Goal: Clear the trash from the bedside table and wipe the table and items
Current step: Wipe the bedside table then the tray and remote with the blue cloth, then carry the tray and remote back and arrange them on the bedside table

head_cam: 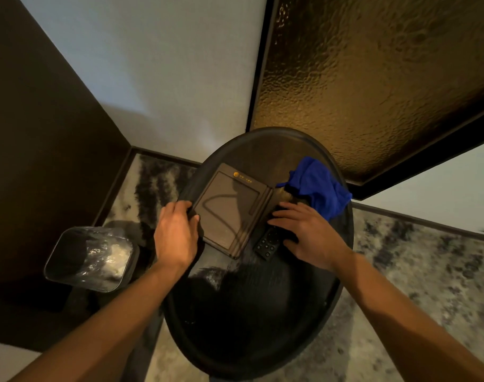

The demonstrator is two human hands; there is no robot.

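Gripping the dark folder's edge, left hand; right hand spread flat, empty.

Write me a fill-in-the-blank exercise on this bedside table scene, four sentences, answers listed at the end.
1. The crumpled cloth lying on the round table is ____ in colour.
2. The left hand grips the edge of the dark ____.
3. The right hand rests beside the black ____ control.
4. The lined bin stands on the floor to the person's ____.

Answers: blue; folder; remote; left
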